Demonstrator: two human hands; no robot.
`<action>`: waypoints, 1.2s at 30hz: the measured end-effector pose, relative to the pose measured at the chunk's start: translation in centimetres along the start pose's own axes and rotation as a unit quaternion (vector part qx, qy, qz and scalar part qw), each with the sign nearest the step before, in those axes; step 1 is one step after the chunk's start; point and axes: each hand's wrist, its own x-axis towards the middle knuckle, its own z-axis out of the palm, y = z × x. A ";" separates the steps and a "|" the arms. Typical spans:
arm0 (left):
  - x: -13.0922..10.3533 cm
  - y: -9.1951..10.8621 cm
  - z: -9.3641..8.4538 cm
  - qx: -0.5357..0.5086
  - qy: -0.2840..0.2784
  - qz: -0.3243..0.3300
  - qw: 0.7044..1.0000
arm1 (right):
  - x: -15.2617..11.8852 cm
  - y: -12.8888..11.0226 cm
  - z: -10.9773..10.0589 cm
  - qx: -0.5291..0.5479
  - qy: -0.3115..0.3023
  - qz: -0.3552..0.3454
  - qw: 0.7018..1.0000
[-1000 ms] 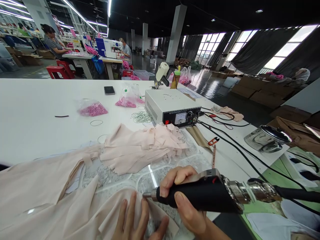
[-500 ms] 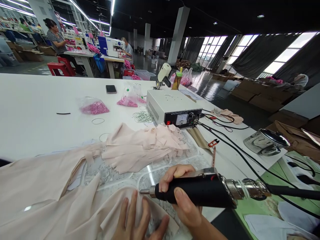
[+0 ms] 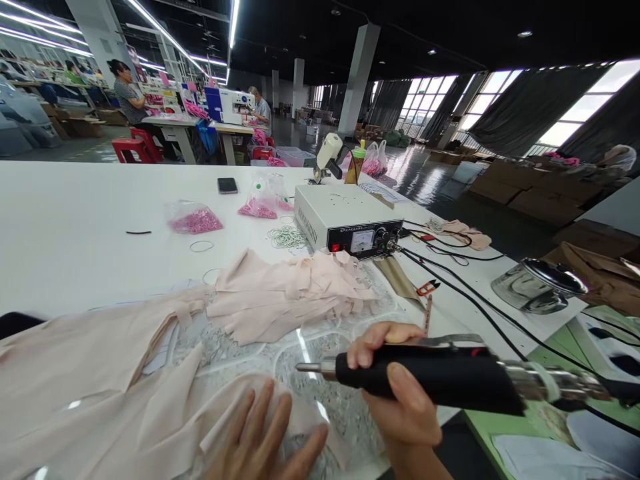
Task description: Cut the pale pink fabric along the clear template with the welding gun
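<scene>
Wrapped round a black handheld ultrasonic cutter [image 3: 440,377], my right hand [image 3: 400,387] holds it with its metal tip pointing left. The tip is raised to the right of the fabric, apart from it. My left hand [image 3: 265,427] lies with fingers spread on pale pink fabric [image 3: 165,427], pressing it down near the table's front. Under the fabric is a clear template sheet [image 3: 290,367] with curved slots. A pile of cut pale pink pieces [image 3: 290,290] lies just beyond, in front of a white control box [image 3: 345,213] with a dial and a red switch.
Black cables [image 3: 465,300] cross the right side of the table. Orange thread snips [image 3: 428,287] and a lidded metal pot [image 3: 537,285] stand there too. Bags of pink rings [image 3: 195,219], green cord loops [image 3: 287,237] and a phone [image 3: 227,185] lie farther back. Two people sit at sewing machines beyond.
My right hand has drawn the cutter to the right and up, so its tip has left the fabric's edge beside my left fingers. My left hand has shifted slightly left, still on the fabric.
</scene>
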 end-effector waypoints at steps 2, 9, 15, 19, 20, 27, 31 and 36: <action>0.6 -1.6 -0.9 -0.087 -0.018 -0.060 0.994 | 0.1 -1.3 -0.6 0.013 0.033 -0.011 0.999; 7.3 -5.3 -1.9 -0.326 -0.259 -0.134 0.899 | -1.9 -3.3 -2.6 0.030 0.015 0.028 0.999; 10.0 -5.5 0.1 -0.380 -0.339 -0.123 0.852 | -3.1 -3.6 -5.3 0.015 -0.003 0.032 0.999; 10.7 -6.5 2.3 -0.369 -0.336 -0.195 0.844 | -3.0 -3.8 -5.3 0.020 0.016 0.018 1.000; 10.7 -6.8 2.4 -0.366 -0.321 -0.210 0.848 | -3.0 -3.7 -5.1 0.024 0.026 0.017 0.999; 5.4 -8.0 -1.0 -0.420 -0.249 -0.090 0.868 | -3.9 -2.9 -4.5 0.046 0.020 0.040 0.998; 2.6 -6.5 -1.2 -0.381 -0.209 0.006 0.901 | -4.2 -2.9 -4.8 0.064 0.052 0.043 0.996; 3.7 -4.7 -0.6 -0.363 -0.133 0.003 0.922 | -4.7 -3.6 -5.5 0.040 0.069 0.025 0.996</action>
